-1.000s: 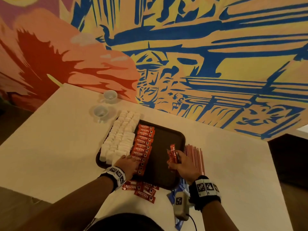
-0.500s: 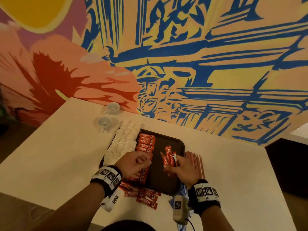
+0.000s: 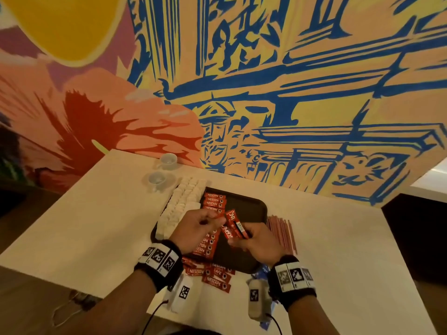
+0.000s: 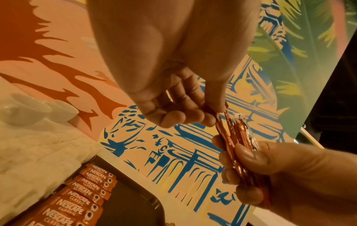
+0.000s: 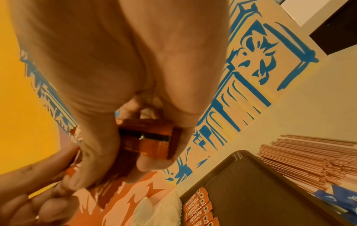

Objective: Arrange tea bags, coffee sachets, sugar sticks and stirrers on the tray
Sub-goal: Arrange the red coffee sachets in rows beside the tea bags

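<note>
A dark brown tray (image 3: pixel 251 206) lies on the white table. It carries a block of white tea bags (image 3: pixel 183 204) on its left side and a row of red coffee sachets (image 3: pixel 214 201) beside them. Above the tray, my right hand (image 3: pixel 239 238) grips a bundle of red sachets (image 3: pixel 233 226), seen edge-on in the left wrist view (image 4: pixel 239 137). My left hand (image 3: pixel 221 220) pinches the top of one sachet (image 4: pixel 219 122) in that bundle. Pink stirrers (image 3: pixel 280 228) lie just right of the tray.
Loose red sachets (image 3: pixel 212 274) lie on the table in front of the tray, with blue sachets (image 5: pixel 343 198) at its near right corner. Two white cups (image 3: pixel 157 180) stand behind the tea bags. A painted wall (image 3: pixel 266 93) rises right behind the table.
My left hand has lifted off the sachet row on the tray and come across to the bundle in my right hand, taking hold of one sachet. The head view has tilted upward.
</note>
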The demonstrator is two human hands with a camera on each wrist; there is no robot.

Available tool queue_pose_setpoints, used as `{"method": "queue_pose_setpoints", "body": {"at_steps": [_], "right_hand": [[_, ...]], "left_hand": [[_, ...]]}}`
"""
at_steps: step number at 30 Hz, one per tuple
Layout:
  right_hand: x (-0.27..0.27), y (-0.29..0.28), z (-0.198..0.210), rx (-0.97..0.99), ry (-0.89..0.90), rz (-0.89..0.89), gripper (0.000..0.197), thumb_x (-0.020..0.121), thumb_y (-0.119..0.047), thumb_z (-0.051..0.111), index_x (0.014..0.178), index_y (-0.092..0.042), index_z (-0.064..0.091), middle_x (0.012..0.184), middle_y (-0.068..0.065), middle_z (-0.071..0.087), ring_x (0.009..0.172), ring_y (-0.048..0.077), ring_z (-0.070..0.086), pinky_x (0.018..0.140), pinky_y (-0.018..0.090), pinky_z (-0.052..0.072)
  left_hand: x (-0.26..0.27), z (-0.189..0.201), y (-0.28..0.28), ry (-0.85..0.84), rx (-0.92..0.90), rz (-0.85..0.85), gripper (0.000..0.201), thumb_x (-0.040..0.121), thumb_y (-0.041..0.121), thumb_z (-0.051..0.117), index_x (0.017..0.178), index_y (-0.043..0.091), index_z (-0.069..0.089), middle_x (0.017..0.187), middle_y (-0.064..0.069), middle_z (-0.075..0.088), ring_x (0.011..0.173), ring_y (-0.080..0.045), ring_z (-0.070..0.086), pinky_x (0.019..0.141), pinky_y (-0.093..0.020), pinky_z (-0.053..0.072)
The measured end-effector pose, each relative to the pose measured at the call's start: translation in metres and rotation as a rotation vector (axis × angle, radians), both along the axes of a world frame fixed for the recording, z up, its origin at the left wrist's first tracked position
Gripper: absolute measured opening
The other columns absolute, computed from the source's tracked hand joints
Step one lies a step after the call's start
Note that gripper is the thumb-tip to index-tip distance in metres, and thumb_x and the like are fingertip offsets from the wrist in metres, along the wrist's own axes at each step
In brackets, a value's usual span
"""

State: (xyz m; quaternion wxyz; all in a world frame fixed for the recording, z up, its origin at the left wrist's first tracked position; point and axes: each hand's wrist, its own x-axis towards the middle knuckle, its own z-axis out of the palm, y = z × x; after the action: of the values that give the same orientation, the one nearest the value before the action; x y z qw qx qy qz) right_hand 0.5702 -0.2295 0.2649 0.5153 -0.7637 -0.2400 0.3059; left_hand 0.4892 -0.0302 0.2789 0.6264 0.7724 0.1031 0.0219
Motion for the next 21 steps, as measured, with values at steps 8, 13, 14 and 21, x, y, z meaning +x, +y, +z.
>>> {"method": "queue_pose_setpoints", "body": {"at_steps": [8, 13, 14, 21], "right_hand": [[-0.007, -0.005, 0.016, 0.078, 0.049, 0.068, 0.011, 0.092, -0.021, 0.073, 0.097, -0.011, 0.072, 0.081, -0.001, 0.076, 0.068, 0.004, 0.065, 0.064, 0.02, 0.049], [-0.008, -0.009, 0.011, 0.054, 0.067, 0.013, 0.021, 0.091, -0.025, 0.073, 0.101, -0.006, 0.072, 0.088, 0.012, 0.074, 0.073, 0.016, 0.062, 0.065, 0.026, 0.049], [-0.009, -0.008, 0.009, 0.063, 0.079, -0.004, 0.022, 0.091, -0.025, 0.073, 0.101, -0.005, 0.072, 0.09, 0.015, 0.074, 0.073, 0.017, 0.061, 0.065, 0.026, 0.049], [-0.015, 0.0, 0.0, 0.109, 0.115, -0.03, 0.019, 0.095, -0.021, 0.069, 0.104, -0.004, 0.071, 0.093, 0.011, 0.076, 0.075, 0.021, 0.064, 0.064, 0.027, 0.05]], "left_hand": [[-0.005, 0.013, -0.009, 0.08, -0.188, 0.147, 0.016, 0.093, 0.026, 0.069, 0.088, 0.012, 0.074, 0.074, -0.003, 0.068, 0.068, -0.017, 0.061, 0.069, -0.033, 0.049], [-0.012, 0.015, -0.008, 0.021, -0.269, 0.196, 0.015, 0.095, 0.028, 0.066, 0.09, 0.016, 0.073, 0.077, -0.003, 0.064, 0.07, -0.017, 0.057, 0.067, -0.031, 0.047], [-0.013, 0.014, -0.008, 0.025, -0.284, 0.176, 0.017, 0.095, 0.031, 0.066, 0.095, 0.016, 0.073, 0.081, -0.005, 0.065, 0.072, -0.017, 0.058, 0.069, -0.032, 0.048], [-0.023, -0.001, -0.008, 0.054, -0.098, 0.065, 0.03, 0.093, 0.035, 0.067, 0.107, 0.008, 0.068, 0.104, -0.01, 0.073, 0.099, -0.031, 0.067, 0.086, -0.042, 0.056]]}}
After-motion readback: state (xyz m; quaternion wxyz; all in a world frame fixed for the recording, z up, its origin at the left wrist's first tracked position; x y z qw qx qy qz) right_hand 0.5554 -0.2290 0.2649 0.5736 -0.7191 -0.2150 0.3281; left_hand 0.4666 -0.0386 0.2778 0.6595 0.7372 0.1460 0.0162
